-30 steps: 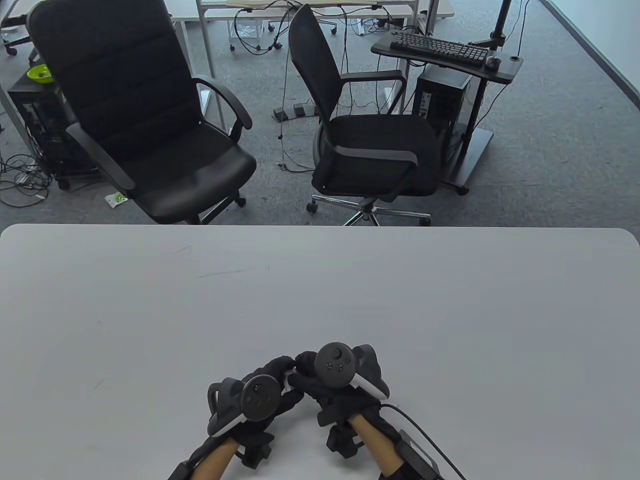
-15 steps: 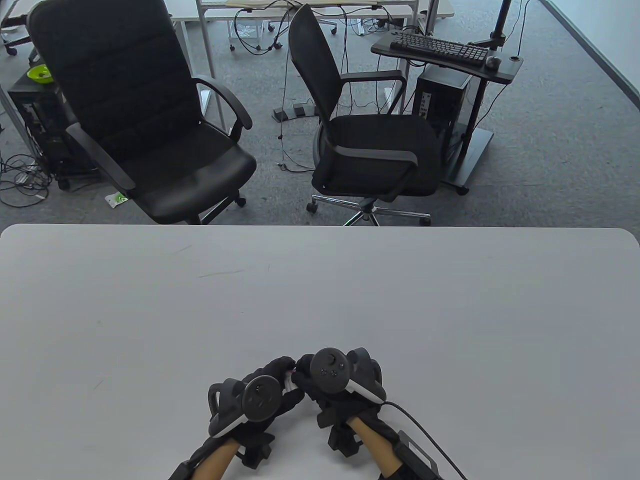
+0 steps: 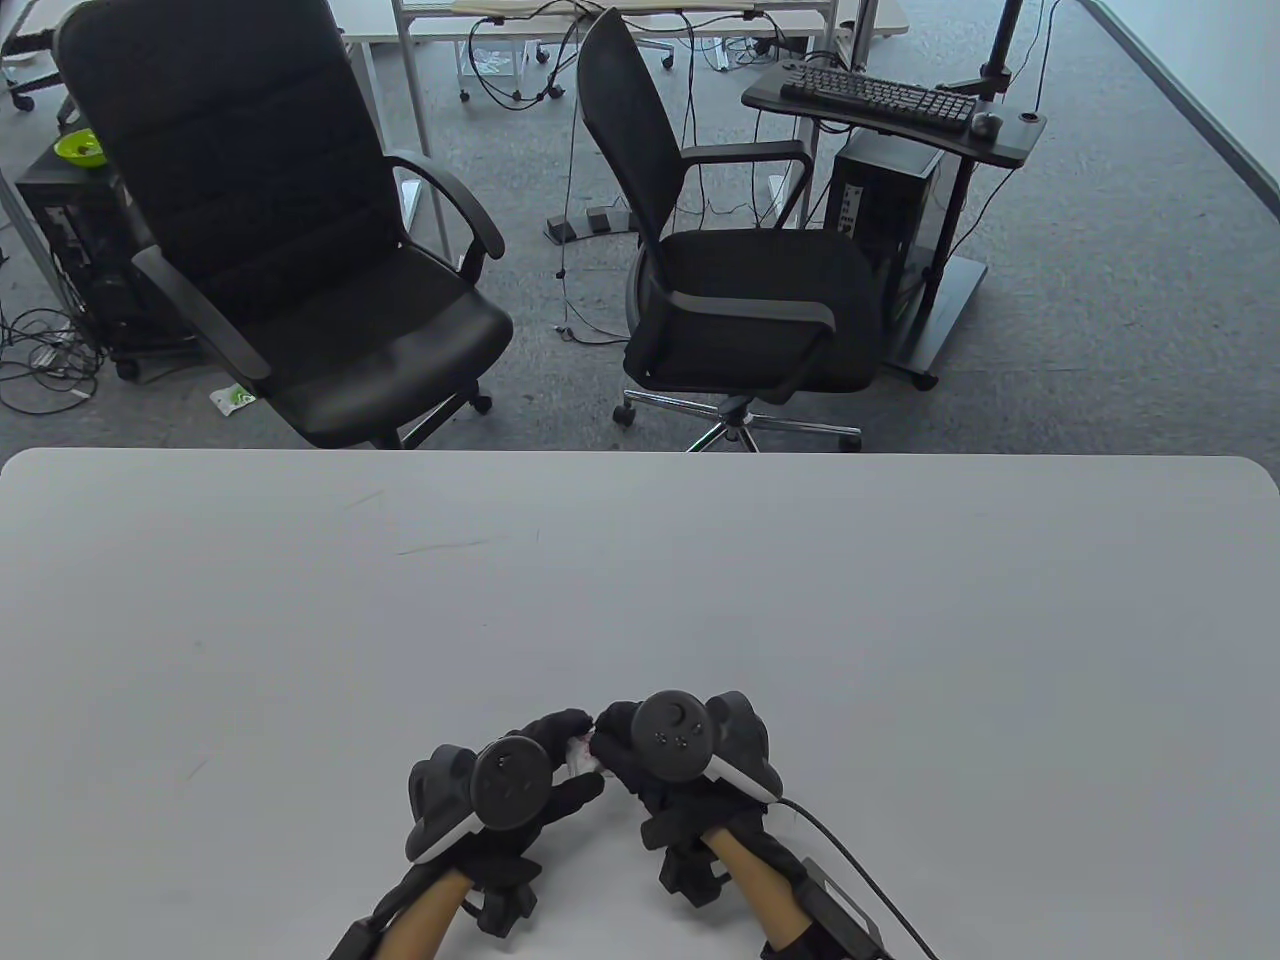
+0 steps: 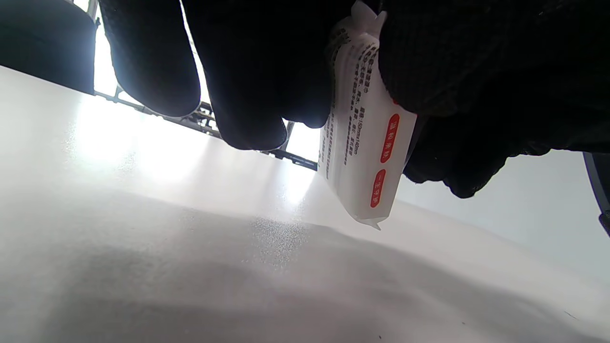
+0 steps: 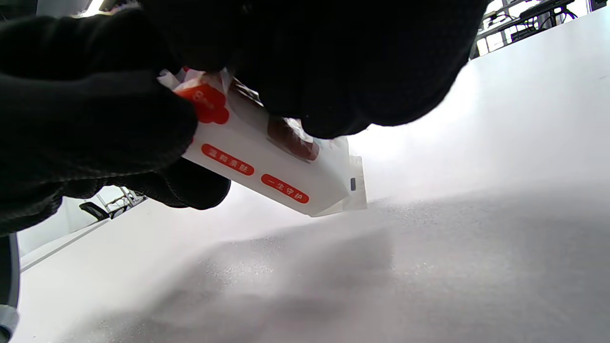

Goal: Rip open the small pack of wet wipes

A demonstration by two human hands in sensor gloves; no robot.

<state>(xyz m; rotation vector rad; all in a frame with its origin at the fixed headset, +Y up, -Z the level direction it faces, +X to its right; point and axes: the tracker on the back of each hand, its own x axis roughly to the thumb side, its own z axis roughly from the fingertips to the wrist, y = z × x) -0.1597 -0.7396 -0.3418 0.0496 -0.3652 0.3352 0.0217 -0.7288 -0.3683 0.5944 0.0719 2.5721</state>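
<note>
Table view: both hands at near edge of table, centre. Left hand and right hand each pinch top of wipes pack, held just above table, lower end hanging free. To tear well, I'd judge: pinches close together at top seal, pull in opposite directions, keep grip off pack body. Hidden: top edge under gloves in both wrist views, so can't tell if tear has started; pack barely visible from above.
</note>
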